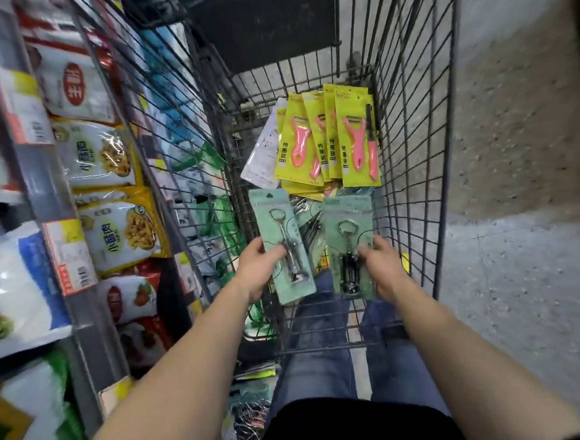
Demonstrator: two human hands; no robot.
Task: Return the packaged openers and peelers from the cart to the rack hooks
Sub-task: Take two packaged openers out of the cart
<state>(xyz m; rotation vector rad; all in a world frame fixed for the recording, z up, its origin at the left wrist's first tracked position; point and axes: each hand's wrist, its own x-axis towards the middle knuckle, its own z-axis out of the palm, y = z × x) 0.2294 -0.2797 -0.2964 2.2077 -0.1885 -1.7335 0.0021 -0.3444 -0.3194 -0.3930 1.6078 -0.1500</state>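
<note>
shop aisle, wire cart (415,132) | left hand (256,269) grips opener pack (280,243) | right hand (383,266) pinches another opener pack (348,230) | peeler packs (328,136) at 12

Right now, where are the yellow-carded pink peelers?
Head view, upper centre: yellow-carded pink peelers fanned at the wire cart's far right end, beyond the green opener cards, white pouch at their left.

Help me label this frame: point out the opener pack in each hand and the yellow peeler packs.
left opener pack (283,226), head view, blister middle.
right opener pack (344,244), head view, blister middle.
yellow peeler packs (358,145), head view, rightmost pack's pink handle.
</note>
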